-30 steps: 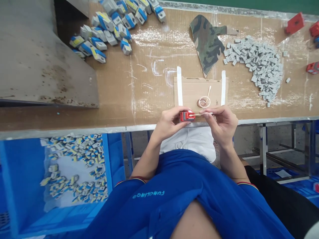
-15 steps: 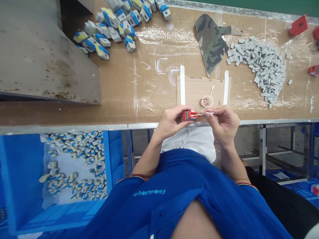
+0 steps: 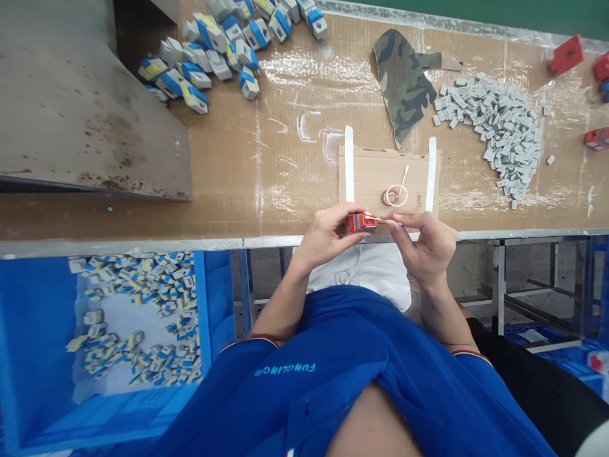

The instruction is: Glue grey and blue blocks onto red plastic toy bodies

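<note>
My left hand [image 3: 328,236] is closed around a small red and grey plastic toy vehicle body [image 3: 362,222] at the table's front edge. Between the thumb and fingers of my right hand [image 3: 423,241] is a thin cotton swab [image 3: 378,219], its tip touching the upper side of the red piece. Just beyond my hands, a small round clear cup [image 3: 395,195] sits on a flat cardboard sheet [image 3: 366,171] held by white tape strips. Another cotton swab [image 3: 405,174] leans in the cup.
A camouflage cloth [image 3: 404,82] lies beyond the cardboard, beside a heap of small grey parts [image 3: 509,133]. Red pieces [image 3: 567,54] stand far right. Grey, blue and yellow pieces [image 3: 231,57] lie back left by a metal chute [image 3: 95,108]; more fill a blue crate [image 3: 38,355] below.
My right hand has shifted slightly left, with the swab tip still at the red piece. My left hand holds nearly the same place.
</note>
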A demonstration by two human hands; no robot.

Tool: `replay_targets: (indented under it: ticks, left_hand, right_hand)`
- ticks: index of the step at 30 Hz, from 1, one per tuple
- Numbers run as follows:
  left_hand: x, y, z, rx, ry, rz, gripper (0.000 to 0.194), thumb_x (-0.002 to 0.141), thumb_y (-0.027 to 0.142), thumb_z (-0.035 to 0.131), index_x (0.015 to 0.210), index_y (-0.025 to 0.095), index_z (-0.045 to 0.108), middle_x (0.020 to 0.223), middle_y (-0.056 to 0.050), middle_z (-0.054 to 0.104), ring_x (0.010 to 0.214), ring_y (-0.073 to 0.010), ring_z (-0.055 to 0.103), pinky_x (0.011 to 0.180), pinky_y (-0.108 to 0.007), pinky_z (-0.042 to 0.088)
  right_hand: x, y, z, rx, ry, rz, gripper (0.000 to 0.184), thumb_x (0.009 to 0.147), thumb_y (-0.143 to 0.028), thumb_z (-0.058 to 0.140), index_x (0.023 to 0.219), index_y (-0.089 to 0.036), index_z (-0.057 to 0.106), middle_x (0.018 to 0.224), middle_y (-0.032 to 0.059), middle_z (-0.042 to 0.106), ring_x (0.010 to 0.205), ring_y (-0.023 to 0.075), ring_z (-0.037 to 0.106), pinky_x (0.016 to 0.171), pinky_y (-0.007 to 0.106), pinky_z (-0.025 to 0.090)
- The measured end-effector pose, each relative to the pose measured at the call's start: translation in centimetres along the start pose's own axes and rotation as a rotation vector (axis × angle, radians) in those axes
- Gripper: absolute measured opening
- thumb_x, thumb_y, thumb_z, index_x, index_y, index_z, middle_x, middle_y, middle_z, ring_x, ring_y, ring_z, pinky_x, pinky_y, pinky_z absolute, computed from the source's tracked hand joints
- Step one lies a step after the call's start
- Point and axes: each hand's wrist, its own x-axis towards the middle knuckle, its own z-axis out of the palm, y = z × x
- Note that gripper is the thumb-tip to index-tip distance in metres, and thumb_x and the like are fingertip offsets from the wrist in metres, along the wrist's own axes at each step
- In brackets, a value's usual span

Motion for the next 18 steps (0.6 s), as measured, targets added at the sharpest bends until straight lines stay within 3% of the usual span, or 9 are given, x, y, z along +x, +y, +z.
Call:
replay_targets:
  ticks: [7,18]
  left_hand:
    - [-0.1,0.0,0.0,0.005,0.006,-0.002,0.039,0.088,0.04,0.081,0.119,0.019,0.072,0.114,-0.012,0.079,0.108,-0.0247,0.075,0.094,-0.037,0.062]
    - [0.1,0.3,0.0,0.027,0.0,0.043,0.033,0.091,0.037,0.077,0.118,0.019,0.072,0.113,-0.011,0.079,0.103,-0.022,0.075,0.092,-0.035,0.06]
  right_hand:
    - [0.3,-0.5,-0.8,-0.157,-0.066,-0.097,0.014,0.095,-0.017,0.073,0.098,-0.029,0.068,0.091,0.0006,0.083,0.082,0.0191,0.081,0.071,0.033,0.067]
    - [0.2,-0.7,-1.9,-0.122,-0.119,-0.014,0.011,0.095,-0.02,0.075,0.095,-0.028,0.068,0.088,-0.0007,0.082,0.081,0.0181,0.08,0.07,0.031,0.066]
